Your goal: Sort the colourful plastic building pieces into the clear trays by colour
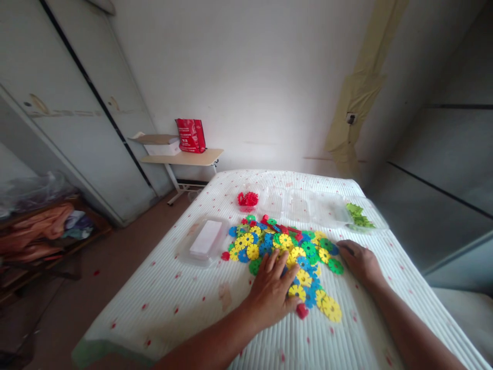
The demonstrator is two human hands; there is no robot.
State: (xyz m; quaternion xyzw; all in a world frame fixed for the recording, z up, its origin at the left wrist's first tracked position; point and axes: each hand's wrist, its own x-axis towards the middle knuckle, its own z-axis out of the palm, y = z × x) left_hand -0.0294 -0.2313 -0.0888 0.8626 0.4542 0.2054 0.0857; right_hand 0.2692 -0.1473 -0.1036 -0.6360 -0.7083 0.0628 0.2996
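A loose heap of flower-shaped plastic discs (285, 240) in yellow, blue and green lies on the quilted cover. Spread flat over the near side of this heap is my left hand (271, 290), its fingers apart and touching the discs. A red heart-shaped piece (302, 310) sits by its thumb. My right hand (360, 259) rests at the heap's right edge with fingers curled together, close to a green disc (336, 266) and a blue one. What its fingertips hold, if anything, is hidden. Several red pieces (295, 231) lie along the heap's far side.
Behind the heap stands a row of clear plastic containers (298, 205); the leftmost holds red pieces (247, 199), the rightmost light green pieces (359, 216). A clear lidded box with a white block (206, 237) lies to the left. A side table (185, 158) carries a red bag (191, 136).
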